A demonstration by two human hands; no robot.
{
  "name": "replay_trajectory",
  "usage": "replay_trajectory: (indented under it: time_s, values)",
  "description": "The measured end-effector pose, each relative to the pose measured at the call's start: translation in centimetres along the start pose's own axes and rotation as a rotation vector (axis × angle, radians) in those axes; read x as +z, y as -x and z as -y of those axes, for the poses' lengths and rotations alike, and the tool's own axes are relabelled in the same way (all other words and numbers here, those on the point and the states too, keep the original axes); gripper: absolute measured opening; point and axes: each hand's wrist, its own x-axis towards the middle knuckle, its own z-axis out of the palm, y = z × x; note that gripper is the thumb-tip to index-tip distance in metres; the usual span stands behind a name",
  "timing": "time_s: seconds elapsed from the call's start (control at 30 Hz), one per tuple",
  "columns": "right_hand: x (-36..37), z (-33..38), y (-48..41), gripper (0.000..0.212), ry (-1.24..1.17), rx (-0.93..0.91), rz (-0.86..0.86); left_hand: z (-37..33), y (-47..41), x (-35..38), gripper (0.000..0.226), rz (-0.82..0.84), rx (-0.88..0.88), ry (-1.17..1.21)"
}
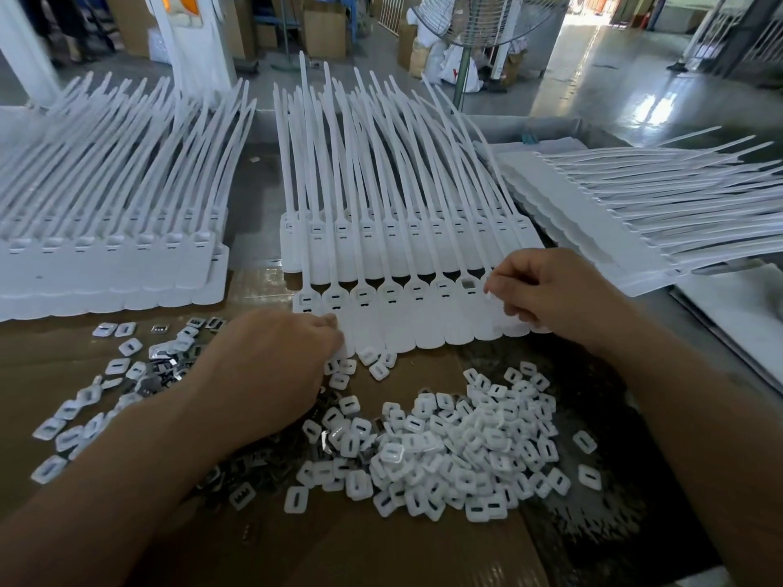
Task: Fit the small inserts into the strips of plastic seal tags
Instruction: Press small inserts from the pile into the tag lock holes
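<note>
White plastic dominates the head view; both bare forearms enter from the near edge and meet at the front strip.

1. Left hand (279, 353): palm down, knuckles up, wrist over the brown cardboard sheet (381, 544). The fingers curl downward at the near left corner of the front strip of white plastic seal tags (423, 328), touching its edge. The fingertips are hidden under the hand, so whether they hold anything cannot be told.

2. Right hand (546, 290): palm down at the right end of the same strip. Thumb and forefinger are closed in a pinch on a small white piece (489, 295) at the head of the rightmost tag. The other fingers are curled over the tag bodies. Whether the piece is a loose insert or part of the tag cannot be told.

3. Front strip: it lies flat on the cardboard between the two hands, tag bodies toward the person and thin tails pointing away. Each head carries a square socket. The socket beside the right thumb shows a grey square fill (468, 284); the others show dark slots.

4. Loose parts: a heap of white square plastic inserts with slots (457, 451) lies on the cardboard, near the strip. Dark metal inserts (165, 370) are scattered under and beside the left forearm.

5. Stock: further stacks of white tag strips lie behind the front strip (381, 243), to the left (106, 264) and to the right (614, 213).
</note>
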Motion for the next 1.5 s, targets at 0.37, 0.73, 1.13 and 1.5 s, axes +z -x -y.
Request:
replay_trajectory:
  time_s: [0.37,0.73,1.13,1.5]
  values:
    - [1.5,0.1,-2.7,0.027,0.03,-0.015,-0.067,-0.1,-0.1,0.2,0.041,-0.013,0.002,0.0]
    - [2.5,-0.9,-3.7,0.021,0.133,-0.009,-0.032,0.0,-0.3,0.5,0.043,0.006,-0.007,-0.013]
    - [2.2,-0.4,-5.1,0.029,0.06,0.116,-0.041,0.0,0.3,-0.1,0.031,-0.024,-0.031,0.041]
    - [2.6,-1.1,-5.0,0.026,0.042,0.099,-0.069,-0.1,-0.1,0.1,0.042,-0.021,-0.009,0.036]
